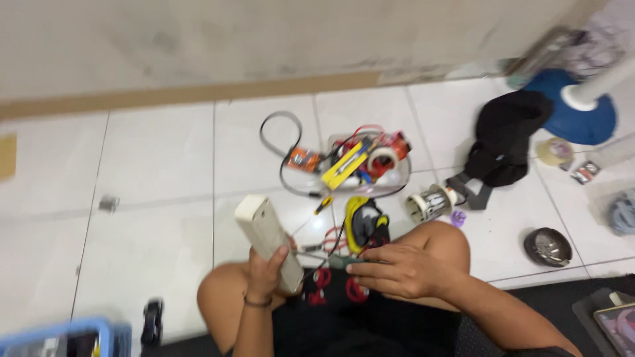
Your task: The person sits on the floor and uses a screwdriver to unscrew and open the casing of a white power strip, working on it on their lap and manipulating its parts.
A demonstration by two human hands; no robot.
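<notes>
1. My left hand point(264, 274) is wrapped around the lower end of a long cream-white power strip point(268, 241), which tilts up toward 11 o'clock from my lap. The grasp is firm, fingers curled round the casing, so I judge the strip steady enough to work on.

2. My right hand point(400, 270) rests over my right knee, fingers pinched on a slim dark-green tool point(345, 262) whose tip points toward 9 o'clock, at the strip's lower end. I cannot tell what kind of tool it is — the frame is blurred.

3. To do this well, I would keep the strip braced against my thigh and bring the tool tip in level, not angled, so it does not slip off the casing.

4. Thin wires point(317, 248) run between my hands and the yellow multimeter point(364, 221) lying on the floor tile point(159, 165) at 12 o'clock from my right hand. They could snag, so I would keep them slack and to the side.

5. Farther out at 12 o'clock sits a clear tray point(403, 182) of tools, with a small yellow-handled screwdriver point(323, 205) just beside it — near enough to reach without letting go of the strip.

6. At 2 o'clock a black cap point(509, 132) and a blue fan base point(582, 109) lie well apart from the work.
</notes>
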